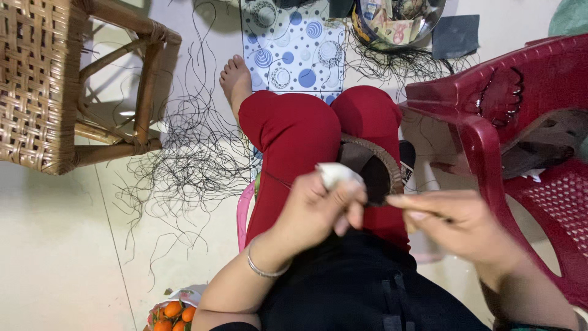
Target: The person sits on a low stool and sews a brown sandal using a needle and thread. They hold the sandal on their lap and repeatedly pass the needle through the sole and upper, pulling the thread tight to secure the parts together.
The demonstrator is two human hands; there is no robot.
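Observation:
My left hand point(318, 208) is closed around a small white lump point(335, 173) and a thin dark thread point(275, 179) that runs off to the left across my red trouser leg point(288, 141). My right hand point(456, 224) pinches something thin between thumb and fingers; what it is I cannot make out. A dark brown shoe piece with a stitched rim point(373, 165) rests on my lap just beyond both hands. A silver bangle point(263, 268) circles my left wrist.
Loose black threads point(190, 159) lie tangled over the pale floor. A wicker stool point(55, 79) stands at the left, a red plastic chair point(520, 135) holding a dark sole at the right. A metal bowl point(398, 21) and patterned mat point(294, 49) lie ahead; orange fruits point(174, 314) below.

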